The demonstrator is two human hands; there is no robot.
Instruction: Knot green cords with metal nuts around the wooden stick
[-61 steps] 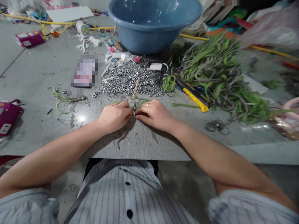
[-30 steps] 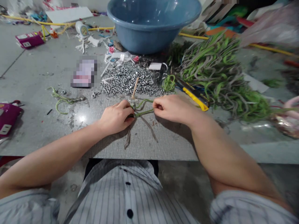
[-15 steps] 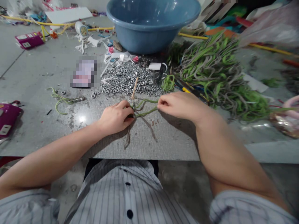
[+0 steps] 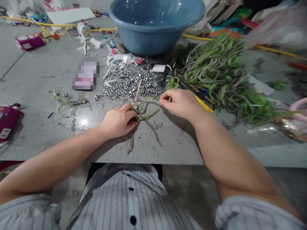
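Note:
My left hand (image 4: pixel 118 121) rests on the grey table, fingers pinched on the near end of a green cord (image 4: pixel 150 114) where something small and metallic sits. My right hand (image 4: pixel 183 103) is lifted a little to the right, thumb and forefinger pinched on the cord's other end, which loops back toward the left hand. Just behind the hands lies a heap of silver nuts (image 4: pixel 130 83) with a thin wooden stick (image 4: pixel 138 90) standing at its near edge.
A big blue basin (image 4: pixel 155 24) stands at the back. A large pile of green and grey cords (image 4: pixel 223 76) fills the right side, with a yellow utility knife (image 4: pixel 203 102) at its near edge. Finished cord with nuts (image 4: pixel 66 102) lies left; magenta boxes (image 4: pixel 7 119) at far left.
My right hand has drawn away to the right from my left hand, pulling the green cord out, then lifted slightly up and back. My left hand has stayed in place.

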